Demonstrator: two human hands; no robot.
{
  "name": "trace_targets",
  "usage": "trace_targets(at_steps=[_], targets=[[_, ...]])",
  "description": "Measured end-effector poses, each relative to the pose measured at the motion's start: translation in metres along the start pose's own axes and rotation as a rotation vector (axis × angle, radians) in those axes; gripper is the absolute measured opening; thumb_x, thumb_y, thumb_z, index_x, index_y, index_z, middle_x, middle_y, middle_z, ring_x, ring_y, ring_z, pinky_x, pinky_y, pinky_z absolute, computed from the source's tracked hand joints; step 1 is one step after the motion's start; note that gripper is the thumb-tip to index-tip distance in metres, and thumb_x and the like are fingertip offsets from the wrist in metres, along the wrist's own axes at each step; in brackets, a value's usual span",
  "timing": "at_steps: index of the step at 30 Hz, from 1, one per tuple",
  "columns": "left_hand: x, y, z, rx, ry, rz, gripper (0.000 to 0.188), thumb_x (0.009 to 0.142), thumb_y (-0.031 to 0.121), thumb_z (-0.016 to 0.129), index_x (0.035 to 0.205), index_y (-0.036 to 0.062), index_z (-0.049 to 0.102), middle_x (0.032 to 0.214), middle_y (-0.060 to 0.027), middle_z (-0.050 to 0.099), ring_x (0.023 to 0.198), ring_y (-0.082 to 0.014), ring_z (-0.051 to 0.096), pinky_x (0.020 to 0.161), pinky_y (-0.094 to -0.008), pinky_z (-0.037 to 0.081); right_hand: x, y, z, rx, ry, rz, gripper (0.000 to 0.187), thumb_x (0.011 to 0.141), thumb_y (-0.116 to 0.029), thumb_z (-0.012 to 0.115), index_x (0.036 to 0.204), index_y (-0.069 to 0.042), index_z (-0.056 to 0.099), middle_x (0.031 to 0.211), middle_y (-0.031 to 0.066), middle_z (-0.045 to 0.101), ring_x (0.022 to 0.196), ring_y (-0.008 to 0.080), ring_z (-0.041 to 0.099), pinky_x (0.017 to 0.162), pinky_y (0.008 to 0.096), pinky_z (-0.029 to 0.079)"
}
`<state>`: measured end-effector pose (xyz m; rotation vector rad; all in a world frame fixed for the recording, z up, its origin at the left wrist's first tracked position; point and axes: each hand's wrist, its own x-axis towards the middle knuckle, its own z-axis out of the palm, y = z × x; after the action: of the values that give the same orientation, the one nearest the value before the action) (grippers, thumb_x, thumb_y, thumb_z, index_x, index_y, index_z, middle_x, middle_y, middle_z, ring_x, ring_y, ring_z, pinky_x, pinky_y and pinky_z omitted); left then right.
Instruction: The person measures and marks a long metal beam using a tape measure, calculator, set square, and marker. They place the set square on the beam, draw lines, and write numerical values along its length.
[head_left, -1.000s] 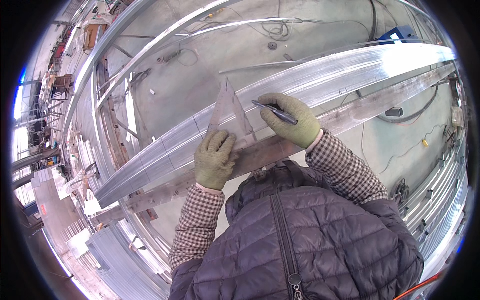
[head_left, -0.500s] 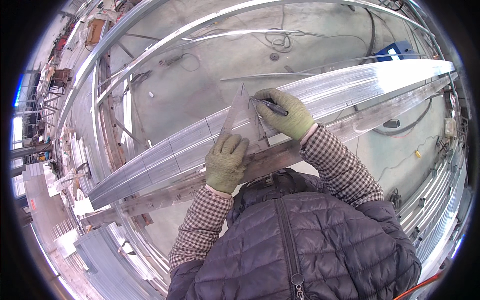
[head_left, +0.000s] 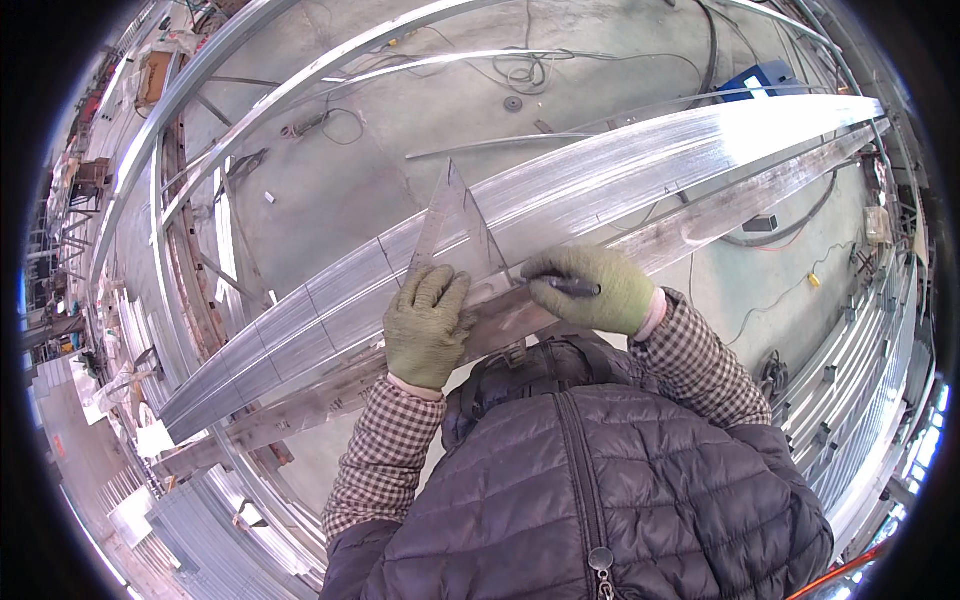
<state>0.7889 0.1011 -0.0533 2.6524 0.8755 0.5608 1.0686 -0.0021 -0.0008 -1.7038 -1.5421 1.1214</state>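
Note:
A long silver metal profile (head_left: 560,180) lies across in front of me, with several dark lines drawn over its left half. On it rests a clear triangular set square (head_left: 468,238), its tip pointing away from me. My left hand (head_left: 428,325), in a green glove, grips the near left part of the square, fingers curled over its edge. My right hand (head_left: 600,290), gloved alike, is closed around a dark marker pen (head_left: 572,286). The pen's tip is at the near right corner of the square, partly hidden by the fingers.
A worn beam (head_left: 690,228) runs along the profile's near side. Beyond lie cables (head_left: 525,70), a thin rod (head_left: 490,146) and a blue box (head_left: 757,80) on the floor. Metal rails (head_left: 165,190) stand at left; stacked profiles (head_left: 850,375) lie at right.
My right hand has drawn the marker toward me, from near the square's tip down its right edge to the near corner. My left hand stays on the square. The whole view has shifted slightly.

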Motion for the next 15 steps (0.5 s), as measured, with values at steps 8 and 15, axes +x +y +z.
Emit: trace_targets(at_steps=[8,15], targets=[[0.01,0.013,0.004,-0.024,-0.014,-0.004,0.05,0.081,0.022,0.094,0.128,0.0086,0.083,0.131,-0.0103,0.079,0.129,-0.0382,0.074,0.106,-0.0528,0.063,-0.017,0.044,-0.037,0.162,0.218,-0.016,0.029,0.111,-0.022,0.08,0.135,-0.007,0.081,0.116,0.0116,0.085,0.106,0.0214,0.083,0.095,0.036,0.066],[0.068,0.071,0.049,0.042,0.023,0.076,0.044,0.089,0.03,0.093,0.126,0.0079,0.084,0.13,-0.0123,0.079,0.125,-0.041,0.076,0.104,-0.0542,0.062,-0.025,0.088,-0.098,0.267,0.248,0.038,0.031,0.113,-0.018,0.08,0.14,-0.003,0.079,0.119,0.0061,0.083,0.108,0.0125,0.076,0.098,0.0317,0.063]])
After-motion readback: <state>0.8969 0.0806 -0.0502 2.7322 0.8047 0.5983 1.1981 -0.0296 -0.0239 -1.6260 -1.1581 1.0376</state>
